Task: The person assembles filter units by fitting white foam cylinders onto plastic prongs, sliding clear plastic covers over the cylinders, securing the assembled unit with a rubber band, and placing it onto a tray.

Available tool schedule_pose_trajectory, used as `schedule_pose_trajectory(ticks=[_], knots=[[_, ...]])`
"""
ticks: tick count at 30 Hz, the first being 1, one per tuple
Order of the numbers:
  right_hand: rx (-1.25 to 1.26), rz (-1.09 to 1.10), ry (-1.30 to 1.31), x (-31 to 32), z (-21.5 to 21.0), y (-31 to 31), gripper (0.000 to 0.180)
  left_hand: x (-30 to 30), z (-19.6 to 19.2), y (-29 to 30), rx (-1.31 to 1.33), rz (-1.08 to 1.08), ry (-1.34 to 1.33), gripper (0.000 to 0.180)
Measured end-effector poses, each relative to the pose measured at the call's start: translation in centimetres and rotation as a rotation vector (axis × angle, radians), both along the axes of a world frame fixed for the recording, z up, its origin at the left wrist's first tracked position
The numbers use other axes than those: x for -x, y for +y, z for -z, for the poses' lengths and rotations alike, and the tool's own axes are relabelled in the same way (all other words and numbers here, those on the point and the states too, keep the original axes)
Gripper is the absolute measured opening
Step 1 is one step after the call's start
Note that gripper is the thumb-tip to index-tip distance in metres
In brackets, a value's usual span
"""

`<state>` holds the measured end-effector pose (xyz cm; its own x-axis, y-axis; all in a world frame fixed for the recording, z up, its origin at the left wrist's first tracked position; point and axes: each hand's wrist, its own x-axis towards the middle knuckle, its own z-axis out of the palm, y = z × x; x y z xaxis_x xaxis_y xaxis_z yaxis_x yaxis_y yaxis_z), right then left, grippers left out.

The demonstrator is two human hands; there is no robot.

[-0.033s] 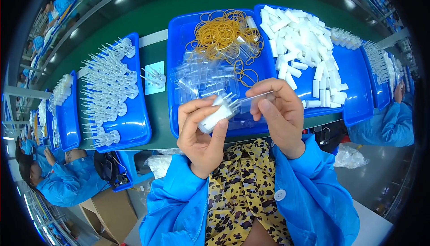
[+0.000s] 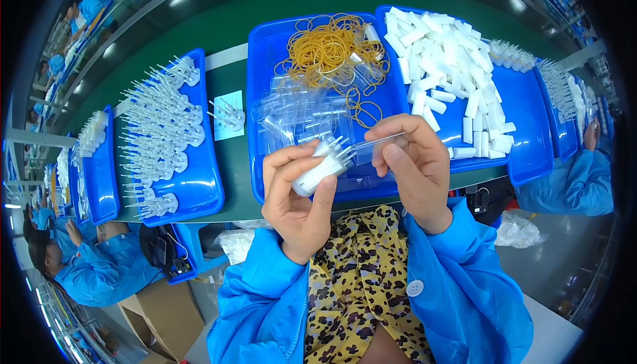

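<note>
My left hand [image 2: 292, 195] is closed around a white block-like part [image 2: 313, 177], tilted, with several thin prongs pointing up and right. Close to those prongs, my right hand [image 2: 421, 175] pinches a clear thin plastic piece [image 2: 379, 141] between thumb and fingers; whether it touches the prongs I cannot tell. Both hands are over the near edge of a blue tray [image 2: 255, 52]. In that tray lie clear plastic pieces [image 2: 295, 115] and, farther back, a heap of tan rubber bands [image 2: 328, 46].
White oblong blocks [image 2: 451, 52] fill much of a second blue tray [image 2: 524, 165] on the right. To the left, a blue tray [image 2: 211, 191] bears rows of white pronged parts [image 2: 159, 132]. One pronged part [image 2: 231, 117] stands on a pale card. Co-workers in blue sit at both sides.
</note>
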<state>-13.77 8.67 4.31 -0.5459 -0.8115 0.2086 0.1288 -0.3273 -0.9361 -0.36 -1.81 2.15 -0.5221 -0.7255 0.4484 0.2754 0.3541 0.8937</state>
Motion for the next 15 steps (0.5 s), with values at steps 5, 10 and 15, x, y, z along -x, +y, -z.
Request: schedule_pose_trajectory(ticks=[5, 10, 15], knots=[[-0.04, 0.049, 0.005, -0.06, -0.16, 0.09, 0.024, -0.19, 0.21, -0.05, -0.005, 0.002, 0.02, 0.02], [-0.057, -0.014, 0.044, -0.17, -0.31, -0.08, 0.023, -0.48, 0.19, -0.07, 0.023, 0.006, -0.006, 0.021], [-0.017, -0.039, 0.057, -0.6, -0.2, -0.24, 0.023, -0.85, 0.23, -0.04, 0.046, 0.055, -0.042, 0.024]])
